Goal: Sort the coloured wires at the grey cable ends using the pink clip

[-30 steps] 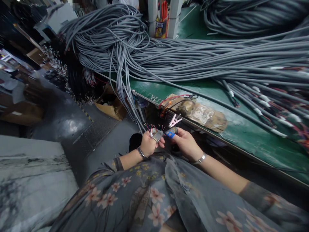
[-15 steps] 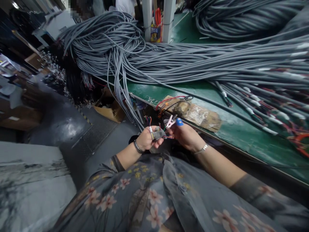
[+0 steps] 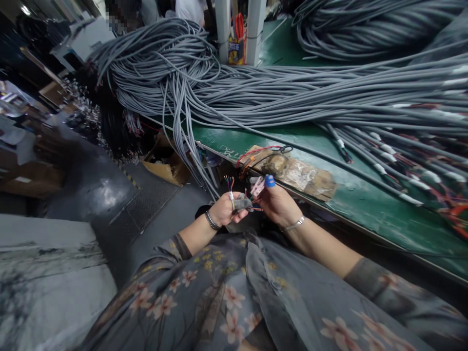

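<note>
My left hand (image 3: 224, 210) is closed round the end of a grey cable, and thin coloured wires (image 3: 229, 183) fan out above its fist. A grey cot covers its thumb. My right hand (image 3: 278, 204) is just to the right, fingers pinched on some of the coloured wires by a pink clip (image 3: 257, 186). A blue cot (image 3: 269, 181) covers one raised fingertip. Both hands sit over my lap below the front edge of the green workbench (image 3: 358, 200).
Large bundles of grey cable (image 3: 292, 92) lie across the bench and hang off its left end. A taped cardboard piece (image 3: 296, 171) with red and black wires lies at the bench edge. A cardboard box (image 3: 166, 168) stands on the floor.
My hands rose slightly toward the bench edge. My right hand moved from touching the left thumb to pinching wires beside the pink clip, its blue-tipped finger now raised.
</note>
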### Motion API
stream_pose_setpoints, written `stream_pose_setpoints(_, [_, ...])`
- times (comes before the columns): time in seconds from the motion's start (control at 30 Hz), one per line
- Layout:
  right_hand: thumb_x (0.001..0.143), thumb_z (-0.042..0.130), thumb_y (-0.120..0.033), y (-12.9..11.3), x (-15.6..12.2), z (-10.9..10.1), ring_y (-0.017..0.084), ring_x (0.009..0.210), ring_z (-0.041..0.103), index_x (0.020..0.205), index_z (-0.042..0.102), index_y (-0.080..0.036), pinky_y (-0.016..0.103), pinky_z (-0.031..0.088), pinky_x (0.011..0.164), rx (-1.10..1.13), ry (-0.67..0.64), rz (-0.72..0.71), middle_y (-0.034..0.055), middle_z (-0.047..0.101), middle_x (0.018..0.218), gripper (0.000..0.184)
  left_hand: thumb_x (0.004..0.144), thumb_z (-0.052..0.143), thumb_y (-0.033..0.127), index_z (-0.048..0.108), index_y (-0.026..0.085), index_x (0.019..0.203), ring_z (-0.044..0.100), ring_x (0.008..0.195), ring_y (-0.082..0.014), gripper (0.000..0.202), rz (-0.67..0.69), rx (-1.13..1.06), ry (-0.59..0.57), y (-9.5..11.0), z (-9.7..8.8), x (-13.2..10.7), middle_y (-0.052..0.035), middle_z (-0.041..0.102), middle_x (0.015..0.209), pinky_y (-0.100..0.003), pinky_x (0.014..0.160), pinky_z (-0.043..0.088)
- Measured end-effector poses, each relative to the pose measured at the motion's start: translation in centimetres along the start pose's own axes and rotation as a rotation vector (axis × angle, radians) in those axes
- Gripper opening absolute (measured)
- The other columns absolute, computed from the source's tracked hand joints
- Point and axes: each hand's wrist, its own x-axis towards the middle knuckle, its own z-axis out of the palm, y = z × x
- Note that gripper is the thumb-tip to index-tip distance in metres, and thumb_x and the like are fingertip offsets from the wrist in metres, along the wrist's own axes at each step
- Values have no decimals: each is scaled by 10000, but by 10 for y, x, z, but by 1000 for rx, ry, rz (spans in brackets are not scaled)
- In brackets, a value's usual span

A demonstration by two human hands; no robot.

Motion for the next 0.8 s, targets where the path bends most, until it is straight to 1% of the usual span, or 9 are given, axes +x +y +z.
stream_pose_setpoints(0.1, [592,699,-711,-1,-3,0,142,598,538,725,607,-214,261,445,533,27,-13,32,2,587,662,523,472,793,556,513,160,635,401,270,-64,512,-5,10,15,0,0,0,24,528,412,-181,275,198])
stream_pose_setpoints(0.27, [674,613,-734,-5,-6,-6,124,561,551,694,623,-210,240,479,523,138,-83,155,19,625,662,524,442,797,599,479,169,621,403,267,-64,564,21,2,52,0,4,-10,30,533,413,-178,270,217])
stream_pose_setpoints(0.33, [706,603,-712,-6,-8,-9,118,574,567,712,641,-213,228,495,533,173,-128,193,21,647,684,500,467,778,626,478,164,621,411,273,-60,573,48,10,92,-3,8,-17,30,541,425,-173,274,242])
stream_pose_setpoints(0.4, [720,647,-642,-5,-9,-10,110,585,576,739,659,-222,215,503,540,206,-159,202,10,662,704,421,501,760,643,483,157,622,430,285,-59,572,92,15,136,-7,14,-23,27,552,442,-168,280,267])
stream_pose_setpoints(0.5, [705,737,-494,-5,-9,-9,92,564,559,761,679,-220,190,494,525,209,-130,160,-12,658,688,285,523,752,646,485,153,620,451,298,-63,569,160,3,172,-10,21,-27,26,553,453,-165,286,279])
stream_pose_setpoints(0.57, [704,749,-454,-4,-9,-9,85,543,541,749,681,-206,183,480,506,180,-102,131,-18,641,658,261,534,750,640,483,154,620,457,301,-65,561,195,-9,183,-10,25,-26,29,549,453,-163,284,267])
stream_pose_setpoints(0.67, [718,710,-527,-3,-9,-9,93,533,530,734,679,-201,202,465,497,111,-64,95,-11,631,641,328,556,751,613,488,155,636,457,298,-67,534,223,-36,198,-6,26,-23,32,546,451,-162,279,251])
stream_pose_setpoints(0.7, [716,695,-562,-3,-9,-9,99,536,530,723,678,-201,212,464,504,62,-43,56,-8,628,633,361,558,753,605,488,156,640,456,297,-68,528,223,-46,199,-5,26,-22,32,547,451,-163,278,250])
stream_pose_setpoints(0.8, [689,668,-650,0,-8,-12,112,544,521,653,659,-199,240,462,547,-130,11,-117,-2,608,601,452,534,767,596,478,161,641,453,296,-68,533,203,-76,189,-2,25,-20,33,548,453,-163,277,254])
